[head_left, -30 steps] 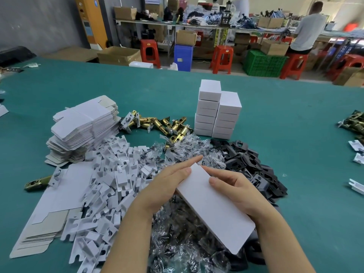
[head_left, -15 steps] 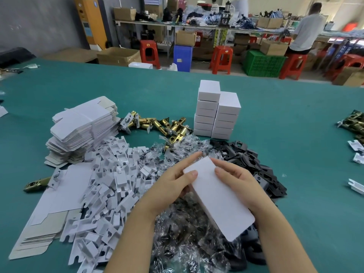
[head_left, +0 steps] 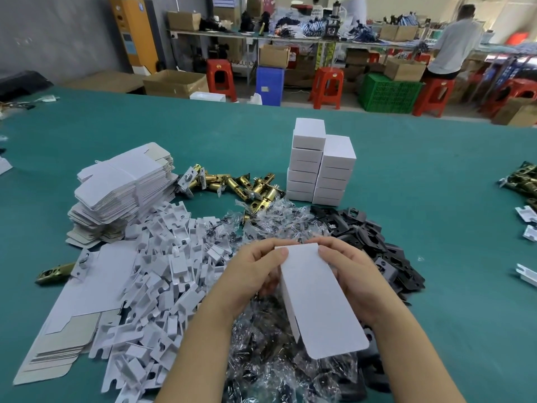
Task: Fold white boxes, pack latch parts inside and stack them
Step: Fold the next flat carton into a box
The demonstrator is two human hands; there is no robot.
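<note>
White cardboard box (head_left: 316, 292) held over the near cellophane-bag pile (head_left: 279, 359), left hand (head_left: 255, 274) and right hand (head_left: 354, 280) pinching its far end. Near flap looks open: square walls, tuck fully.

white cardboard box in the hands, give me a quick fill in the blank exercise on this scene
1. The left hand and right hand hold a white cardboard box whose near flap is ____.
2. The finished white boxes stand in ____ stacks.
3. The table cover is ____.
4. The pile of plastic plates right of the hands is ____.

Missing: open; two; green; black
</note>
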